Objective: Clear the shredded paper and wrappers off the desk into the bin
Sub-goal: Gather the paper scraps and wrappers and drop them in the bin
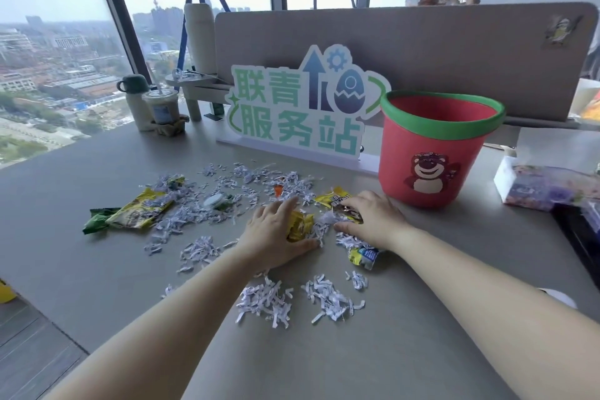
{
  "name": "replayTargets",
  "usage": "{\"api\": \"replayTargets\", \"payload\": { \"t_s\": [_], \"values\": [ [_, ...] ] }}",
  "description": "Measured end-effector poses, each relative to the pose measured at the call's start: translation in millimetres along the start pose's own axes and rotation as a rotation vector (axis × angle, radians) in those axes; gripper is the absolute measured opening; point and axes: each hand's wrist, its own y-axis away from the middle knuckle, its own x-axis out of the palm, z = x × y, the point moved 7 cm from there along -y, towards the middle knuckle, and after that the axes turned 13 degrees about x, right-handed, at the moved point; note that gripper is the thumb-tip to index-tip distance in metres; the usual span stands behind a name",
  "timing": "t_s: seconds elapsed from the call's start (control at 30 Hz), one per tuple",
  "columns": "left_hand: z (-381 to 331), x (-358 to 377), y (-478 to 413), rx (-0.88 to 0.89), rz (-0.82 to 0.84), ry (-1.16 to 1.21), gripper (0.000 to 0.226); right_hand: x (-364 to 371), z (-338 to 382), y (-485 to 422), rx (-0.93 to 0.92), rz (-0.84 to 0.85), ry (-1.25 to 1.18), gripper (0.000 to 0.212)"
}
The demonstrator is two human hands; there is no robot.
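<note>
Shredded paper (227, 204) and crinkly wrappers (139, 214) litter the worktop (97, 269). The bin (431, 166) stands at one o'clock. The left hand (276, 230) presses flat and the right hand (370, 217) curls over a yellow wrapper (334, 200). The shreds look weightless and likely to scatter, so they are best cupped from both sides.

Shredded paper (264, 300) litters the grey surface (97, 269). The left hand (276, 230) lies flat beside a crumpled yellow wrapper (300, 224); the right hand (373, 221) curls over a dark-printed wrapper (334, 200). The red bin (431, 153) stands upright just behind.
</note>
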Motion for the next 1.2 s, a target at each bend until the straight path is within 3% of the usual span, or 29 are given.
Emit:
{"api": "replayTargets", "payload": {
  "t_s": [0.2,0.67,1.2],
  "values": [
    [1.0,-5.5,2.4,-0.04,-0.037,0.041,0.102,-1.8,11.3,2.1,-0.056,-0.011,-0.051,0.048],
    [-1.1,-11.6,-0.5,-0.095,-0.1,0.224,0.091,-18.5,22.0,10.0,-0.153,-0.112,-0.055,0.023],
    [-19.2,-76.2,-21.8,-0.041,-0.234,0.243,0.079,-119.3,45.7,16.6,-0.288,-0.314,-0.185,0.02]
  ]
}}
